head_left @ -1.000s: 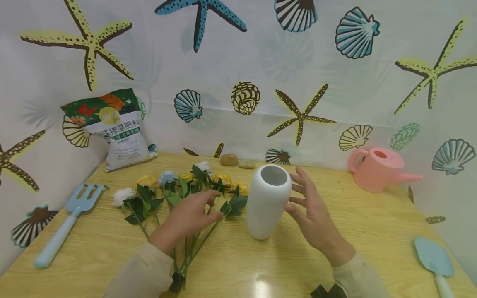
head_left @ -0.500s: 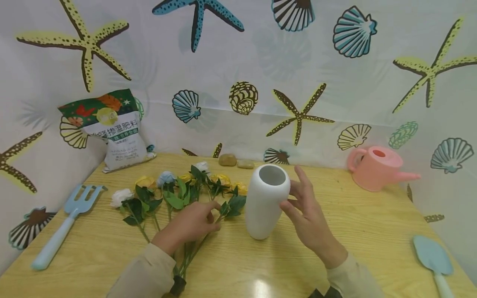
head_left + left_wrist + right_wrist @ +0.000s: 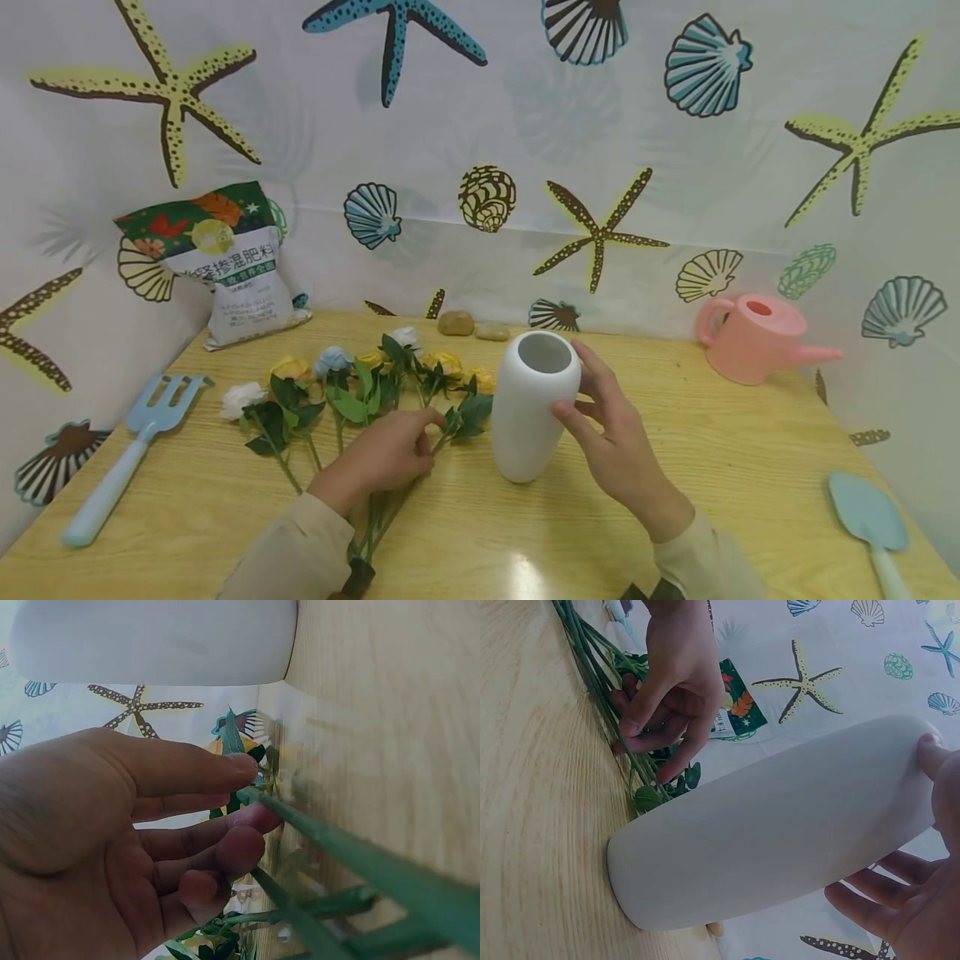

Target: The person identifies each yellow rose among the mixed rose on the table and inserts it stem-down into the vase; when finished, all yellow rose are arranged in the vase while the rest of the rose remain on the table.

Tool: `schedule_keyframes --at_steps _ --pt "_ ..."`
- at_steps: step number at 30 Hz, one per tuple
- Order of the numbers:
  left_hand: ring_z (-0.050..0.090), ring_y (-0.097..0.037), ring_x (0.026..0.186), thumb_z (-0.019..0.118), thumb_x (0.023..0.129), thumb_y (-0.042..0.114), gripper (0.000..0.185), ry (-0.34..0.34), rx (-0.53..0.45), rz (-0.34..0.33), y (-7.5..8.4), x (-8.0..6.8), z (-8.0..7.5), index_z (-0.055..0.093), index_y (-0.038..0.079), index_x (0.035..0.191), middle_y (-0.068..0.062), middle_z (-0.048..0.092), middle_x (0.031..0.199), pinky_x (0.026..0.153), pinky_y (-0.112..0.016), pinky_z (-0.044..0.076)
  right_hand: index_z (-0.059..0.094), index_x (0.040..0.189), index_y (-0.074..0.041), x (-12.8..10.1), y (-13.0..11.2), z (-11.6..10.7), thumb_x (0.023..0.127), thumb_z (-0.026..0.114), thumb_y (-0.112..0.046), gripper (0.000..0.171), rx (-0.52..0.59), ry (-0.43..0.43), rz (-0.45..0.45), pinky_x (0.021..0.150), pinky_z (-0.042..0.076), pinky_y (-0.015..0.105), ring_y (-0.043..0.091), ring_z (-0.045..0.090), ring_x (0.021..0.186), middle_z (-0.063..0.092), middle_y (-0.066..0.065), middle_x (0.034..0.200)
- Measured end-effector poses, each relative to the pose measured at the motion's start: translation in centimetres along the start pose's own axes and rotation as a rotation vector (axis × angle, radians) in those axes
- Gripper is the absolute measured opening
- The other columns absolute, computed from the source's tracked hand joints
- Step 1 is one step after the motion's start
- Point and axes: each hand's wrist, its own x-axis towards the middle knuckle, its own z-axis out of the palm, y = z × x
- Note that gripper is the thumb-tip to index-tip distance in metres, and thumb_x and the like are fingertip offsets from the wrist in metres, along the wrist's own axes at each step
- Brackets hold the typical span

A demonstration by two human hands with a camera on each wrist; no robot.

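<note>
A white vase (image 3: 532, 408) stands upright on the wooden table (image 3: 712, 467), mouth open at the top. My right hand (image 3: 592, 408) grips its right side: the thumb presses the front and the fingers curl round behind; in the right wrist view the vase (image 3: 780, 832) lies between thumb and fingers. Left of the vase lies a bunch of artificial roses (image 3: 360, 383) with green leaves. My left hand (image 3: 416, 442) rests on their stems and pinches one green stem (image 3: 337, 851) between thumb and curled fingers.
A fertilizer bag (image 3: 225, 267) leans on the back wall at the left. A blue garden fork (image 3: 135, 450) lies at the left edge, a blue trowel (image 3: 862, 517) at the right front. A pink watering can (image 3: 750, 337) and two stones (image 3: 468, 325) sit at the back.
My right hand went from open beside the vase to gripping it. My left hand's fingers curled down onto the stems and pinched one.
</note>
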Motion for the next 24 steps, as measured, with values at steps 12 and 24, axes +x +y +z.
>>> schedule_keyframes --at_steps 12,24 --pt "0.049 -0.013 0.06 0.066 0.086 -0.005 0.047 -0.03 -0.033 0.007 0.4 -0.3 0.7 0.06 0.003 0.132 0.003 0.057 0.07 0.062 -0.031 0.04 0.033 0.157 -0.014 0.0 -0.1 0.2 0.096 0.066 -0.003 0.071 0.011 -0.003 0.02 0.094 0.057 0.033 0.028 0.061 0.122 0.057 0.012 0.142" --pt "0.058 -0.013 0.062 0.059 0.089 -0.008 0.054 -0.046 -0.256 0.11 0.4 -0.3 -1.1 0.053 0.003 0.142 -0.003 0.062 0.081 0.059 -0.028 0.049 0.032 0.157 -0.012 0.0 -0.3 0.2 0.095 0.067 -0.005 0.071 -0.007 -0.002 0.032 0.094 0.057 0.037 0.029 0.061 0.123 0.058 0.013 0.141"
